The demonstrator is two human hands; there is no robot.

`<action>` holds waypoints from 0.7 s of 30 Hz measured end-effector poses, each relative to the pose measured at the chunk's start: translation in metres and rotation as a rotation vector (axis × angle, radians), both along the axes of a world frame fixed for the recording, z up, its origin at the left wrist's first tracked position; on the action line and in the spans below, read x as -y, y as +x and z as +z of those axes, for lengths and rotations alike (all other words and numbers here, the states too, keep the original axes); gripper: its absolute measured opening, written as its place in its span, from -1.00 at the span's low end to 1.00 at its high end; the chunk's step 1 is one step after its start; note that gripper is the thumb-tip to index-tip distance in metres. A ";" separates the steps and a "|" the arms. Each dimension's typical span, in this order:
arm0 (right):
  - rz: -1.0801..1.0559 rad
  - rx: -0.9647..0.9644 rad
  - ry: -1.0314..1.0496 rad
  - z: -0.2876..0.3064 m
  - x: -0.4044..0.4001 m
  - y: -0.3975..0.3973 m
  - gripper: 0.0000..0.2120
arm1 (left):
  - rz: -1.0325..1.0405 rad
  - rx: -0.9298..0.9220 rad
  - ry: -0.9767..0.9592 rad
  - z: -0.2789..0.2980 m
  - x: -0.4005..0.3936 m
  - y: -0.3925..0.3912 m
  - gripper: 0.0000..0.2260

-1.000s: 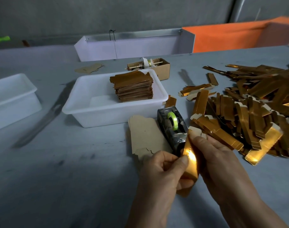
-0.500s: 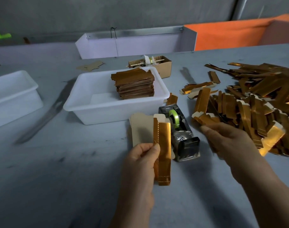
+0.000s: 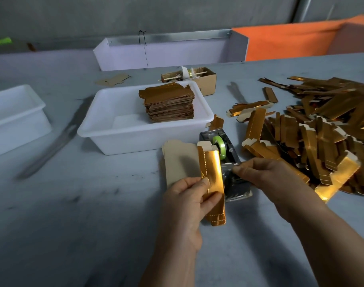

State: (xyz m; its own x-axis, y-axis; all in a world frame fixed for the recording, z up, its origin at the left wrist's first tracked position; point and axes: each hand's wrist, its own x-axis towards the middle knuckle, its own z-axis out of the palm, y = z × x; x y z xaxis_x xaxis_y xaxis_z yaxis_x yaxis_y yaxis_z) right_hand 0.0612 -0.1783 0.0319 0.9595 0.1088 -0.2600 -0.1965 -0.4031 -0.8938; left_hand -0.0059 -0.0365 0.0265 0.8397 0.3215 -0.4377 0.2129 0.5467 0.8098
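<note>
1. Pinches gold card strip (image 3: 212,175) upright in left hand (image 3: 188,206), lower centre of the frame, above the tabletop (image 3: 90,208).
2. Holds fingertips of right hand (image 3: 268,176) together at tape dispenser (image 3: 230,154), just right of the strip; cannot tell whether tape is caught.
</note>
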 end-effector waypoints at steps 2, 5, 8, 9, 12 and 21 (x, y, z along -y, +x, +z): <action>-0.001 -0.011 -0.008 0.002 -0.002 0.001 -0.85 | -0.013 0.001 0.002 0.000 0.001 0.002 -0.97; -0.005 -0.037 -0.017 0.004 -0.005 0.001 -0.87 | -0.056 0.018 -0.012 0.000 0.006 0.004 -0.98; -0.016 -0.040 -0.016 0.004 -0.006 0.002 -0.89 | -0.073 0.012 -0.005 0.001 0.012 0.007 -0.98; -0.024 -0.034 -0.007 0.004 -0.007 0.001 -0.88 | -0.076 0.004 -0.001 0.000 0.014 0.007 -0.97; -0.066 -0.047 0.181 0.004 -0.008 -0.002 -0.86 | -0.080 -0.013 0.028 -0.003 0.017 0.008 -0.96; -0.135 0.143 0.057 0.001 -0.002 -0.023 -0.85 | -0.083 0.015 -0.016 -0.006 0.008 0.006 -0.91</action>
State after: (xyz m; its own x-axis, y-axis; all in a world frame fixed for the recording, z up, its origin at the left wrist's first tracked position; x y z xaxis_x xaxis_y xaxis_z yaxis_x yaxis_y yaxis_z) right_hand 0.0385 -0.1763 0.0328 0.9930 -0.0130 -0.1173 -0.1151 -0.3292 -0.9372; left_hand 0.0000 -0.0446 0.0204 0.8699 0.2433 -0.4291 0.2458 0.5404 0.8047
